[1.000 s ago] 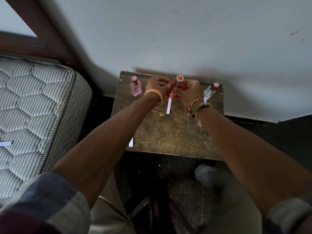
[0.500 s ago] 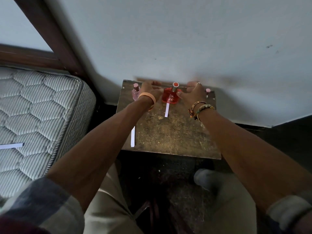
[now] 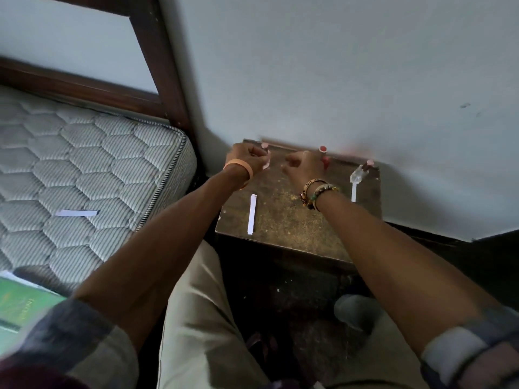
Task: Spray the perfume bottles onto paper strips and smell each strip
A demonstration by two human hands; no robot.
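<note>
- head view: green book [image 3: 16,307] lower left, its writing too blurred to read
- left hand [image 3: 244,158] fingers curled, pink bottle [image 3: 265,157] just beside fingertips; grip unclear, blurred
- right hand [image 3: 302,165] fingers curled, red bottle [image 3: 325,160] just behind knuckles; cannot tell if holding anything
- clear bottle [image 3: 359,174] well right of right fingers, paper strip [image 3: 354,195] at its near end
- second strip [image 3: 252,214] nearer than left fingers; third strip [image 3: 77,213] on mattress [image 3: 84,150]
- worn brown table [image 3: 295,228] against pale wall [image 3: 337,66]

Legible text: none.
Green cover [image 3: 19,307], lower left of my view: pale lettering, too blurred to read.
Bangle [image 3: 314,183] on my right wrist: dark marks, possibly script, too small to make out.
</note>
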